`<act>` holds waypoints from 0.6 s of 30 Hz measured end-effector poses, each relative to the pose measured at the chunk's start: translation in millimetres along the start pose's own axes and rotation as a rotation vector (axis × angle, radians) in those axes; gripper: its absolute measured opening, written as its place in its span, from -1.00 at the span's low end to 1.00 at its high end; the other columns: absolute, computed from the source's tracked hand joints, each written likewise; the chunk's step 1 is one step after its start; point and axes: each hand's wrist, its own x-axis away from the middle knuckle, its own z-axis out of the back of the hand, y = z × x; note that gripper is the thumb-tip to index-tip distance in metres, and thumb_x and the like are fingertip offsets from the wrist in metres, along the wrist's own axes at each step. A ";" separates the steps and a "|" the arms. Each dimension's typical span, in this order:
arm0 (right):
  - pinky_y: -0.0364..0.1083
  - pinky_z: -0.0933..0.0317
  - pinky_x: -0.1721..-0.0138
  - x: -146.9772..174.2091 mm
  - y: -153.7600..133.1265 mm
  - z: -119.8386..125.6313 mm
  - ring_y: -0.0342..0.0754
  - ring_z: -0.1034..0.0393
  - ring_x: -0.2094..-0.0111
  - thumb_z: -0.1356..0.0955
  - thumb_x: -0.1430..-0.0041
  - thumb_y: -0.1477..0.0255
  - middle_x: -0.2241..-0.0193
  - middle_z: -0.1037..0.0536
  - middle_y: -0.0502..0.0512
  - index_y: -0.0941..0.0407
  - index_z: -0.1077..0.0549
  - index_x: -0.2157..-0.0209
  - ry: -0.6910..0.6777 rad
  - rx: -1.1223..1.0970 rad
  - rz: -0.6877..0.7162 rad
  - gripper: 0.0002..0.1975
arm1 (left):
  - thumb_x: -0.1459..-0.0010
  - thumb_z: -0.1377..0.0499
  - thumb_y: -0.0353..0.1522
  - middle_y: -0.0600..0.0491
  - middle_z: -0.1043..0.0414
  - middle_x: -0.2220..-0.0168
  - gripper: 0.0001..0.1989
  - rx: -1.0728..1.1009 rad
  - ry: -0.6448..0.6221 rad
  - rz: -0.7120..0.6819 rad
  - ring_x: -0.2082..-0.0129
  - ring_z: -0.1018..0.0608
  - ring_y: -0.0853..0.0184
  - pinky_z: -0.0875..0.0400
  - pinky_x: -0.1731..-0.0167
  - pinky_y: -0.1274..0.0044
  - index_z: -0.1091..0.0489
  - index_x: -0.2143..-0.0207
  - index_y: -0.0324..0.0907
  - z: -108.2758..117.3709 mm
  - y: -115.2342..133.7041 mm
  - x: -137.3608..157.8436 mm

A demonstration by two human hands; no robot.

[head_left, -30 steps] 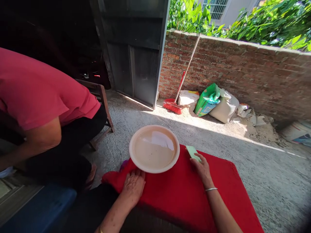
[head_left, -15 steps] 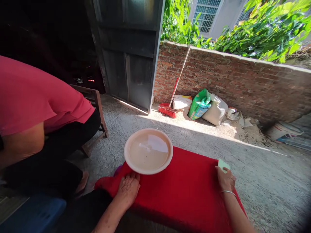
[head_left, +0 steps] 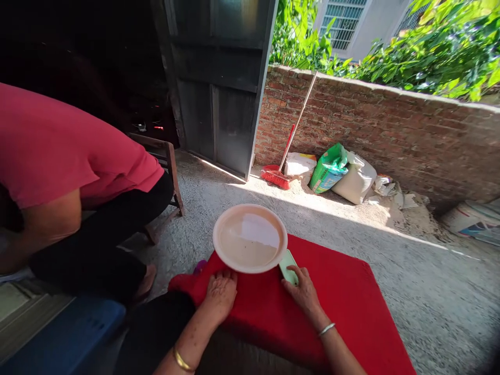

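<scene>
My left hand (head_left: 222, 294) rests palm down on the red cloth (head_left: 339, 312), fingers stretched toward the near rim of a wide, pale pink basin (head_left: 250, 268). Shallow water in the basin reflects the light, and a few dark specks show in it. My right hand (head_left: 303, 291) is closed on a pale green flat piece (head_left: 288, 263) with rounded edges, pinched between thumb and fingers. This piece lies beside the basin's right rim, against the cloth; its exact kind cannot be made out. The basin stands on the far left part of the red-covered surface.
At the left a person in a red shirt (head_left: 78, 140) bends forward by a wooden chair (head_left: 170, 156). Near me stands a blue stool-like thing (head_left: 78, 328). A red broom (head_left: 275, 179), a green sack (head_left: 330, 169) and a white sack (head_left: 355, 179) lean by the brick wall (head_left: 371, 120).
My right hand has moved left with the pale green piece, from the cloth's right edge to beside the basin. My left hand stays on the cloth. The view has shifted slightly left.
</scene>
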 end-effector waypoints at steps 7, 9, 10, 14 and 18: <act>-0.03 -0.28 0.15 -19.6 -10.0 11.5 0.08 -0.41 0.18 -0.41 0.09 0.27 0.24 -0.48 0.08 0.01 -0.51 0.24 0.062 0.019 -0.167 -0.70 | -0.20 -0.05 -0.43 -0.26 -0.35 -0.22 -0.50 0.096 0.047 -0.038 -0.20 -0.39 0.02 -0.22 -0.19 0.21 -0.37 -0.19 -0.30 5.3 -2.4 8.2; -0.02 -0.30 0.18 -33.9 -1.8 28.5 0.11 -0.43 0.18 -0.38 0.04 0.18 0.25 -0.51 0.12 0.05 -0.49 0.16 0.115 0.007 -0.272 -0.60 | -0.21 -0.01 -0.45 -0.27 -0.35 -0.23 -0.50 0.114 0.038 -0.039 -0.22 -0.38 0.02 -0.20 -0.21 0.21 -0.37 -0.20 -0.32 9.9 -2.8 11.6; 0.00 -0.31 0.19 -41.9 3.7 38.4 0.14 -0.43 0.17 -0.35 0.00 0.12 0.24 -0.52 0.17 0.08 -0.47 0.09 0.155 0.016 -0.330 -0.52 | -0.21 0.00 -0.46 -0.26 -0.34 -0.23 -0.49 0.123 0.032 -0.038 -0.23 -0.36 0.02 -0.19 -0.22 0.21 -0.36 -0.20 -0.32 11.5 -3.2 13.1; 0.15 -0.31 0.21 -66.3 18.2 63.4 0.31 -0.43 0.12 -0.24 -0.10 0.03 0.19 -0.52 0.40 0.22 -0.35 -0.10 0.281 0.068 -0.591 -0.33 | -0.23 0.03 -0.46 -0.24 -0.28 -0.28 -0.46 0.147 0.024 -0.046 -0.28 -0.31 0.04 -0.11 -0.27 0.21 -0.31 -0.25 -0.30 10.4 -4.9 15.9; 0.19 -0.30 0.18 -68.4 3.1 38.7 0.30 -0.44 0.15 -0.33 -0.02 0.10 0.16 -0.48 0.39 0.17 -0.42 -0.07 0.215 0.071 -0.563 -0.37 | -0.24 0.04 -0.47 -0.26 -0.29 -0.28 -0.46 0.149 0.029 -0.038 -0.29 -0.30 0.01 -0.08 -0.28 0.18 -0.30 -0.26 -0.32 5.8 -5.0 13.9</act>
